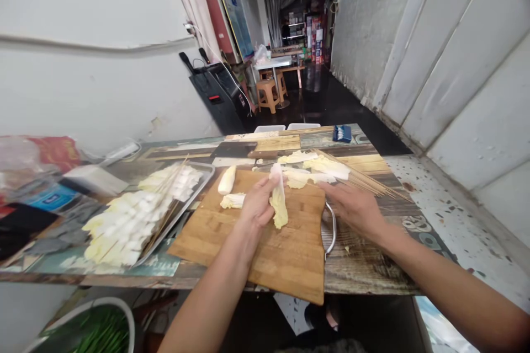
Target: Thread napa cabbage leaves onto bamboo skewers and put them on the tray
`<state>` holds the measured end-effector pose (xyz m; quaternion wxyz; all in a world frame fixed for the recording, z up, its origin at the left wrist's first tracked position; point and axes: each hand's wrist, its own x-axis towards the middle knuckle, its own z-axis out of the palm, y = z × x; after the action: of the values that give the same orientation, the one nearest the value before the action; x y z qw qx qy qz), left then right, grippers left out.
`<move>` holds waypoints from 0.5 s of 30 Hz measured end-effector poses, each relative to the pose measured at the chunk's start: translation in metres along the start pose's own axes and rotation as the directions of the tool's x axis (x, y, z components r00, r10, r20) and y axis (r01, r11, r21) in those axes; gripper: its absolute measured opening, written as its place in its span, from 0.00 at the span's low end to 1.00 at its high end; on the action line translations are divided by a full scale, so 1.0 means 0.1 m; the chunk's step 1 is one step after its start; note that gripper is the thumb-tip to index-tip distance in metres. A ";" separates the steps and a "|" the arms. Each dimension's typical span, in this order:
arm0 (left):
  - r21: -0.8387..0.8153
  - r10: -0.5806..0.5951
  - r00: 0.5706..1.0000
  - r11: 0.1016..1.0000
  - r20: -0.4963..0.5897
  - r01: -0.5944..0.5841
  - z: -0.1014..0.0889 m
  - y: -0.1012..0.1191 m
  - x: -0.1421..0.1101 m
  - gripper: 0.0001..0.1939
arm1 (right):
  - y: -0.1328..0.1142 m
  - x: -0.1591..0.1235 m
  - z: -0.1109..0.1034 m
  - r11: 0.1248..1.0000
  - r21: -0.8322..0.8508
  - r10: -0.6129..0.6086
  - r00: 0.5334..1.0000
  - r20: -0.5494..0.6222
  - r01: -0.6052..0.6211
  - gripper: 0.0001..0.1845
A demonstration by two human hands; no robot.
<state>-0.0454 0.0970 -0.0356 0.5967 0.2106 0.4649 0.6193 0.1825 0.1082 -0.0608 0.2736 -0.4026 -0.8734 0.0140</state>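
Observation:
A napa cabbage leaf (279,209) hangs upright from my left hand (257,198), its white stem up and its yellow frilly end down over the wooden cutting board (290,265). My right hand (351,207) is at the board's right edge, fingers stretched out beside the bamboo skewers (376,182) and near more loose cabbage leaves (327,166). Its fingertips are slightly blurred, and nothing shows in them. On the board's left part lie a small cabbage heart (227,180) and a short leaf piece (232,201).
A metal tray (202,176) at left bears skewered cabbage leaves (132,220). The board has a metal handle (331,229). A blue box (342,133) stands at the far table edge. Below left is a bowl (131,320) of green vegetables. Plastic bags and a white box (96,179) crowd the left end.

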 end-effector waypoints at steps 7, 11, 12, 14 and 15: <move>0.001 -0.040 0.999 0.999 -0.031 0.041 0.02 -0.01 -0.02 0.04 | 0.03 0.00 0.03 0.998 -0.033 -0.058 0.998 -0.019 0.058 0.26; 0.001 -0.062 0.998 0.998 -0.024 0.062 0.02 -0.01 -0.02 0.04 | 0.03 -0.01 0.04 0.995 -0.087 -0.057 0.995 -0.087 0.050 0.24; 0.001 -0.068 0.997 0.998 -0.021 0.068 0.03 -0.01 -0.03 0.04 | 0.03 -0.01 0.04 0.994 -0.099 -0.058 0.993 -0.099 0.048 0.23; 0.000 -0.074 0.997 0.997 -0.016 0.074 0.03 -0.01 -0.03 0.04 | 0.03 -0.01 0.03 0.992 -0.117 -0.066 0.991 -0.117 0.052 0.23; 0.000 -0.076 0.997 0.997 -0.014 0.076 0.04 -0.01 -0.04 0.04 | 0.02 -0.02 0.03 0.991 -0.123 -0.073 0.990 -0.125 0.057 0.23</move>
<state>-0.0411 0.0946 -0.0338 0.6164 0.1885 0.4767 0.5977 0.1833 0.1090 -0.0645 0.3053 -0.3894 -0.8659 -0.0733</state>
